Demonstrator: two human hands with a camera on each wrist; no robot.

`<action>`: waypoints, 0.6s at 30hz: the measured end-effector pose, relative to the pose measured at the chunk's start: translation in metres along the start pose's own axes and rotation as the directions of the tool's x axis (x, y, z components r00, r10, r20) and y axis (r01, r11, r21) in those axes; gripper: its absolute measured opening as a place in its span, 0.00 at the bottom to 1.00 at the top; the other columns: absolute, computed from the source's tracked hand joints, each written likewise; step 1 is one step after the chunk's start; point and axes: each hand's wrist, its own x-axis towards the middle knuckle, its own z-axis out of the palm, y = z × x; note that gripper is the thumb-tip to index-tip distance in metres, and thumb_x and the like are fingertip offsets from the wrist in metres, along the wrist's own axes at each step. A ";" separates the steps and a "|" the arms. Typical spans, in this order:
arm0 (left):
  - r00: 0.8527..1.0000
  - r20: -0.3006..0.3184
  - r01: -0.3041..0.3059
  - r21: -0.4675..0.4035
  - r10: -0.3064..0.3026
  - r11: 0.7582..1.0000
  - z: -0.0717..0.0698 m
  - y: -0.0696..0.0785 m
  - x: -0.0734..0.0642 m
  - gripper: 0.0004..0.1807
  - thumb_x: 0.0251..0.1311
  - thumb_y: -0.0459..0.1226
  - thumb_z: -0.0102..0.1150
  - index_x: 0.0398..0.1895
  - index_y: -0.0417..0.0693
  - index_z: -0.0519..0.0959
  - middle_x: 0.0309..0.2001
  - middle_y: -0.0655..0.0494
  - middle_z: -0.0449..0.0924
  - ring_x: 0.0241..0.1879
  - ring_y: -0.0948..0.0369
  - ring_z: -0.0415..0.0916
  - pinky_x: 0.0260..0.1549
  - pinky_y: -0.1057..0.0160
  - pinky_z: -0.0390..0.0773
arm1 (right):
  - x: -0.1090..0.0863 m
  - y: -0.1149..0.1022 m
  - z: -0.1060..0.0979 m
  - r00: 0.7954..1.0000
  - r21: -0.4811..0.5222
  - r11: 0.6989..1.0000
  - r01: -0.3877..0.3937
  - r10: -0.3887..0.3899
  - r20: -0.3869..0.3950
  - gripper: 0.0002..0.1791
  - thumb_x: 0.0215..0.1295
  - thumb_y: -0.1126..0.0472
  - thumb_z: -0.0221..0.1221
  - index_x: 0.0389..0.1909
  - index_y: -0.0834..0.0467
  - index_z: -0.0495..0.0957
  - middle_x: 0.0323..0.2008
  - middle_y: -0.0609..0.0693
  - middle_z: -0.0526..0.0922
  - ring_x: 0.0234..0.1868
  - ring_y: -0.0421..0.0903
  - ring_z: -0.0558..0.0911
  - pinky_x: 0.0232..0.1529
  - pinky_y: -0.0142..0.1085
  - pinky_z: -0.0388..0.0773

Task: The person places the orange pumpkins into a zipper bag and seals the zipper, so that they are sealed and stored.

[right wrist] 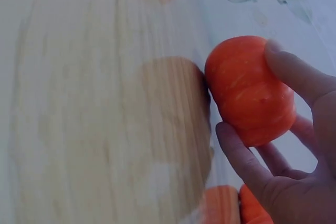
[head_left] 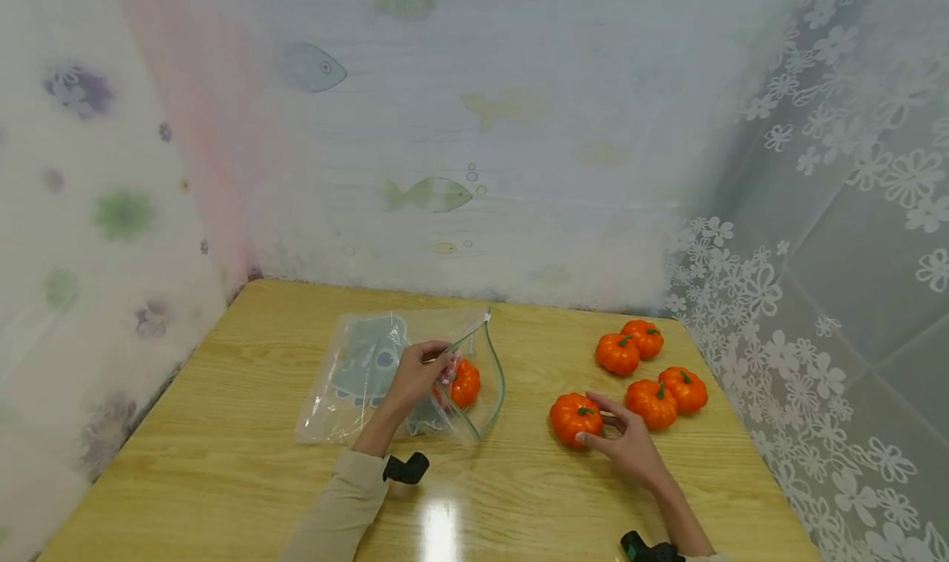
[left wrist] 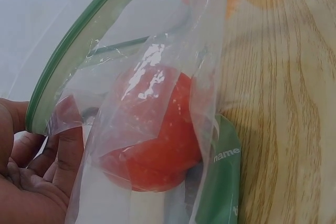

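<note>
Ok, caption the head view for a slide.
Left hand pinches a zip bag holding an orange pumpkin; right hand grips another near four more.

Bare table (head_left: 522,496) leaves a passage between the zip bag (head_left: 319,414) and the held pumpkin (head_left: 575,414). The bag's mouth gapes toward that gap, the bagged pumpkin (head_left: 465,383) just inside; four loose pumpkins (head_left: 651,405) obstruct the space beside and beyond the right hand (head_left: 630,448).

A wood-grain table (head_left: 245,372) bears a clear zip bag (head_left: 371,364) and four orange pumpkins (head_left: 617,354).
</note>
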 end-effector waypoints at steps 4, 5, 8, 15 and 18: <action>1.000 0.001 0.004 0.011 -0.004 1.000 0.000 -0.001 -0.001 0.16 0.74 0.31 0.56 0.58 0.30 0.79 0.45 0.36 0.82 0.31 0.61 0.79 0.30 0.69 0.81 | 0.000 0.000 0.004 0.999 -0.004 1.000 0.008 -0.008 -0.037 0.39 0.56 0.62 0.76 0.69 0.61 0.73 0.67 0.59 0.76 0.57 0.48 0.82 0.54 0.30 0.79; 1.000 0.000 0.008 0.011 -0.008 1.000 0.000 -0.001 -0.001 0.16 0.74 0.31 0.56 0.58 0.30 0.79 0.45 0.36 0.82 0.31 0.61 0.80 0.30 0.69 0.81 | 0.001 0.000 0.005 0.999 -0.005 1.000 0.011 -0.012 -0.048 0.39 0.55 0.63 0.76 0.69 0.61 0.74 0.66 0.59 0.77 0.56 0.46 0.82 0.54 0.30 0.79; 1.000 0.001 0.012 0.012 -0.012 1.000 0.000 -0.002 -0.001 0.15 0.74 0.31 0.55 0.58 0.31 0.79 0.43 0.38 0.83 0.31 0.61 0.80 0.30 0.69 0.81 | 0.002 0.001 0.008 0.997 -0.004 1.000 0.014 -0.014 -0.077 0.39 0.52 0.63 0.78 0.67 0.61 0.76 0.64 0.58 0.79 0.53 0.41 0.83 0.55 0.30 0.79; 1.000 -0.004 0.023 0.002 -0.023 1.000 0.000 -0.001 -0.001 0.14 0.73 0.30 0.54 0.57 0.32 0.80 0.41 0.42 0.83 0.31 0.62 0.80 0.31 0.68 0.82 | 0.004 -0.003 0.015 0.996 0.005 1.000 -0.030 0.030 -0.084 0.38 0.51 0.62 0.78 0.66 0.61 0.77 0.63 0.58 0.79 0.54 0.48 0.83 0.53 0.31 0.80; 1.000 -0.006 0.022 0.002 -0.022 1.000 0.000 -0.001 0.000 0.14 0.74 0.30 0.54 0.57 0.32 0.80 0.41 0.42 0.83 0.30 0.61 0.80 0.30 0.68 0.81 | 0.004 -0.007 0.016 0.995 0.031 0.997 -0.069 0.071 -0.067 0.38 0.55 0.62 0.77 0.67 0.60 0.76 0.63 0.60 0.79 0.54 0.50 0.83 0.48 0.31 0.81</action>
